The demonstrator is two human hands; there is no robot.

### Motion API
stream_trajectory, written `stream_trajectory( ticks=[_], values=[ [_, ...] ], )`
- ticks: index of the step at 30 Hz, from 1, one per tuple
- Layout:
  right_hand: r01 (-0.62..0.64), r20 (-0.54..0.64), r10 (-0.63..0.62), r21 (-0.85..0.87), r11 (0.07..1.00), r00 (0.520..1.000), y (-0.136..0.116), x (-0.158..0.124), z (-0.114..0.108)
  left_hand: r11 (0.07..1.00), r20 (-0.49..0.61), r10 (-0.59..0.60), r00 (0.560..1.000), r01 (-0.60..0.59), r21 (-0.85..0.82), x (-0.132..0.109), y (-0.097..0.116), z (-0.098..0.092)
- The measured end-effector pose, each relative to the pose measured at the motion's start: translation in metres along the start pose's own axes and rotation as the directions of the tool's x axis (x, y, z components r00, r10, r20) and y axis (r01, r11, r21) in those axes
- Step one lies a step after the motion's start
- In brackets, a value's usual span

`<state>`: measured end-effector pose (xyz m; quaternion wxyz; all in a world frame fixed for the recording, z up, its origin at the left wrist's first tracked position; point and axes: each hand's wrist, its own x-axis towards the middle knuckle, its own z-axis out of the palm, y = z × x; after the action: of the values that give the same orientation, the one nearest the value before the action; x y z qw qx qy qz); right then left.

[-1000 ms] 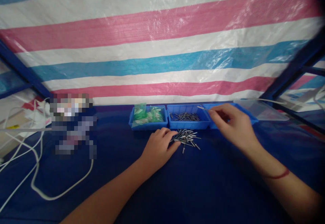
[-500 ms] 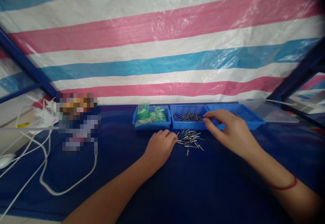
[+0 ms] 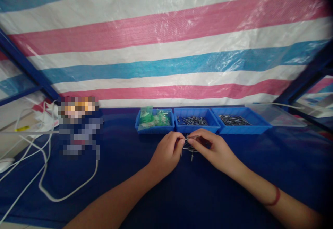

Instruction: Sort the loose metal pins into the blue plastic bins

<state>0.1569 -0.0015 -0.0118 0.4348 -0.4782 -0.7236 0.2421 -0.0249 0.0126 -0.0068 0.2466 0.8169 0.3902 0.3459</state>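
Note:
Just in front of the bins, my left hand [image 3: 170, 149] and my right hand [image 3: 212, 149] meet fingertip to fingertip. Both are closed in a pinch, and a thin silvery blind rivet [image 3: 187, 138] spans the gap between them. Below the fingers lies a loose pile of blind rivets [image 3: 191, 146] on the blue table, largely hidden by my hands. One rivet [image 3: 192, 157] lies apart, nearer to me. Behind my hands, the middle blue bin [image 3: 199, 129] holds many similar rivets, and the right blue bin [image 3: 246, 130] holds more, darker thin metal pieces.
To the left, a blue bin [image 3: 156, 131] contains green-tinted plastic bags [image 3: 162, 118]. White cables [image 3: 65, 197] loop over the table's left side, near a blurred-out patch. A clear plastic sheet [image 3: 283, 116] lies at the back right, before the striped tarp [image 3: 166, 62].
My right hand has come left and down from over the right-hand bins to meet my left hand, uncovering the right bin's contents. My left hand has lifted slightly from the pile into a pinch.

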Motion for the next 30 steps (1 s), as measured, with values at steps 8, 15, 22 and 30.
stream_trajectory(
  ticks=[8,15,22,30],
  values=[
    [-0.047,-0.036,0.053,0.152,0.987,0.998,-0.003,-0.003,0.003,0.999,0.019,-0.008,1.0,0.009,-0.035,0.0,-0.003,0.002],
    [-0.13,-0.014,0.142,0.318,0.939,0.99,-0.008,-0.003,0.005,0.993,0.029,-0.019,0.999,0.023,-0.118,-0.001,0.002,0.005],
    [-0.168,0.028,0.171,0.384,0.908,0.985,-0.012,-0.003,0.008,0.988,0.039,-0.032,0.999,0.037,-0.15,0.001,0.001,0.004],
    [-0.098,-0.018,0.111,0.34,0.935,0.994,-0.009,-0.005,0.008,0.988,0.099,-0.004,0.995,0.019,-0.153,0.002,-0.002,0.006]
  ],
)
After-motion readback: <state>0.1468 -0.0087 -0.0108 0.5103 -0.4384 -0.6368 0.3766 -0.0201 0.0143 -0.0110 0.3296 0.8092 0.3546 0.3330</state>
